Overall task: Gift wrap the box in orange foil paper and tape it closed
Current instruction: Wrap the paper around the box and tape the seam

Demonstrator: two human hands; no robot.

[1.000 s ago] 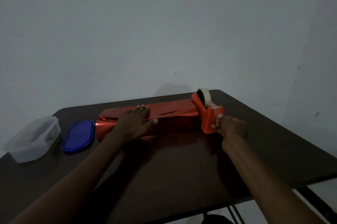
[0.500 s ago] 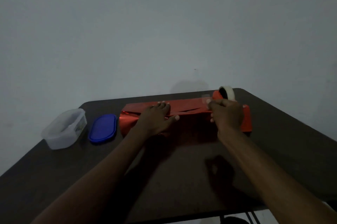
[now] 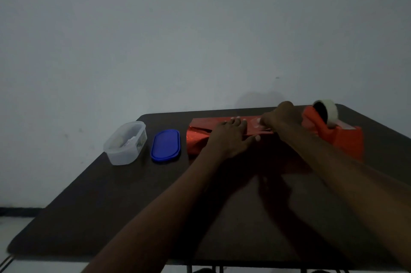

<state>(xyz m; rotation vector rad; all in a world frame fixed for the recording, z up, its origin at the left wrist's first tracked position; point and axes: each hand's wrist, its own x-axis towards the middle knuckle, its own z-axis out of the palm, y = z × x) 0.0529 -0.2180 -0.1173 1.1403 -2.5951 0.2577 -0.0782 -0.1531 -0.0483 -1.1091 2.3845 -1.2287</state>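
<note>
left hand [image 3: 231, 137] flat on foil-wrapped box [image 3: 200, 137] | right hand [image 3: 282, 117] pressing tape piece [image 3: 255, 122] (dim light) | dispenser [image 3: 333, 130] beside

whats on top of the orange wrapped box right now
Both hands: the left hand lies flat, pressing the foil down, and the right hand holds a strip of clear tape at the seam. The box itself is hidden under the foil.

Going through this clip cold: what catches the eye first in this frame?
The shiny orange foil-wrapped box at the table's far edge, with the left hand flat on it and the right hand laying a tape strip on top. An orange tape dispenser sits at its right end.
</note>
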